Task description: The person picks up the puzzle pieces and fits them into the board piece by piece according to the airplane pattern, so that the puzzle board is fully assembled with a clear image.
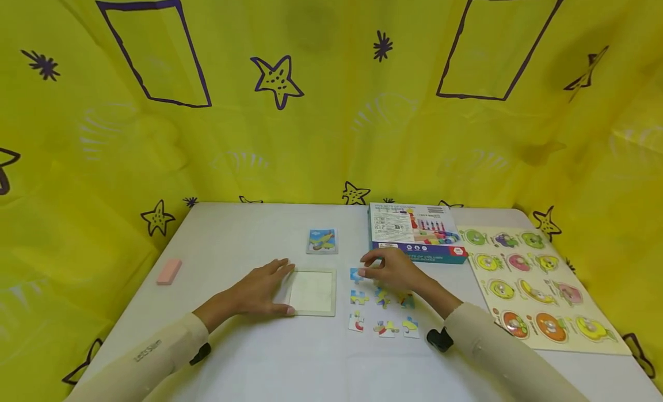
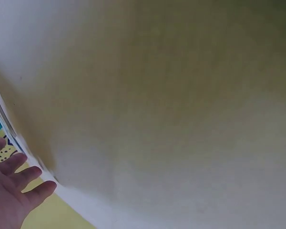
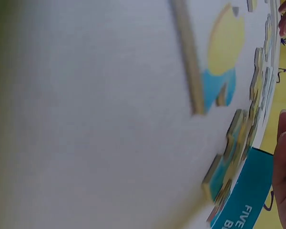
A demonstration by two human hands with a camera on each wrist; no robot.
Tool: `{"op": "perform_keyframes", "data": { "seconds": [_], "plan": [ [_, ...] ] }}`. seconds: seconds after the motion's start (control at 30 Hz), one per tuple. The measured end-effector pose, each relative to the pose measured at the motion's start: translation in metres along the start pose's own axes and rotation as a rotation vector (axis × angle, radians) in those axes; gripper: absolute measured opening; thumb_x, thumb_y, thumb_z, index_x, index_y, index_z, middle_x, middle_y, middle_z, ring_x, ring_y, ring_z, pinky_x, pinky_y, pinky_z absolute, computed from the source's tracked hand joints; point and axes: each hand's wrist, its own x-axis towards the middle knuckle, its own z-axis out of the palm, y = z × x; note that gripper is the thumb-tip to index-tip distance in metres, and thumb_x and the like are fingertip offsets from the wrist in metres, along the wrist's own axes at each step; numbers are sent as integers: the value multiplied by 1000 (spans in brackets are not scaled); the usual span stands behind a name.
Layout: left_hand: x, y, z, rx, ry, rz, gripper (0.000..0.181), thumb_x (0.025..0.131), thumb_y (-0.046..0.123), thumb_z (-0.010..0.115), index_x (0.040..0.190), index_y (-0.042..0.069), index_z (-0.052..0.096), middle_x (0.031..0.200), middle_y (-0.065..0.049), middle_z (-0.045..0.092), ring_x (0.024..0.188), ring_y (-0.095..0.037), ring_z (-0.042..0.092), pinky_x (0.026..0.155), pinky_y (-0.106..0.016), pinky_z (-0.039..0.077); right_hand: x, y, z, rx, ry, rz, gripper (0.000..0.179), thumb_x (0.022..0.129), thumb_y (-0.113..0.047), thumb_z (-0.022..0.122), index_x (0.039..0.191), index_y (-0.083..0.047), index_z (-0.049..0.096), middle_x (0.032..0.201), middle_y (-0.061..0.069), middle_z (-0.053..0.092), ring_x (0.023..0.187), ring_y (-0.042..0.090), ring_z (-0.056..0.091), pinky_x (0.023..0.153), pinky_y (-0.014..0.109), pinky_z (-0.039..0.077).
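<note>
My left hand (image 1: 259, 289) rests at the left side of a shallow square puzzle tray (image 1: 313, 314), its spread fingers by the upper left corner and the thumb by the lower left. In the left wrist view, the left hand (image 2: 12, 188) has its fingers apart. My right hand (image 1: 395, 268) hovers at the upper left jigsaw piece (image 1: 356, 274), thumb tip beside it, with a gap between thumb and forefinger. Several other jigsaw pieces (image 1: 358, 297) lie in rows below and partly under this hand. Near the right wrist view's edge, the right hand (image 3: 285, 167) shows extended fingers.
Behind the tray lies a small picture card (image 1: 322, 241) with a yellow plane. A boxed set (image 1: 414, 232) stands at the back right, beside a fruit peg board (image 1: 538, 292). A pink block (image 1: 168, 272) sits at the left table edge; a yellow curtain (image 1: 321, 148) hangs behind.
</note>
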Motion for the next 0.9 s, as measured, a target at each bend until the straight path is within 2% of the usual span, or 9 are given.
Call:
{"op": "perform_keyframes", "data": {
  "seconds": [0.13,0.23,0.37,0.67,0.9],
  "plan": [
    [3,-1,1,13,-19,-9,103,80,65,72,155,5,35,160,-22,33,147,-47,31,112,-67,32,6,-3,4,-8,3,32,33,87,-31,80,112,-10,76,100,0,70,79,16,61,68,27,54],
    [4,-2,2,29,-25,-7,104,80,66,72,155,4,35,160,-22,33,147,-46,31,111,-67,32,10,-5,6,-42,14,35,29,86,-29,81,109,-11,77,100,0,71,86,16,60,75,28,52],
    [4,-3,2,29,-33,-7,104,80,66,72,155,4,36,160,-22,33,147,-46,31,112,-66,32,13,-7,9,-81,12,83,27,84,-28,83,107,-14,77,99,-2,70,91,16,58,80,30,49],
    [4,-2,0,31,-42,-8,101,80,65,72,154,5,37,160,-22,33,147,-47,30,112,-67,31,16,-16,13,-152,17,150,35,79,-29,87,109,-14,77,101,0,71,91,16,60,83,34,52],
    [4,-1,0,17,-41,-5,102,80,64,73,154,4,37,159,-24,33,146,-48,30,111,-67,31,16,-19,18,-175,33,200,38,78,-31,87,110,-14,78,102,0,73,84,13,62,76,29,52]
  ]
}}
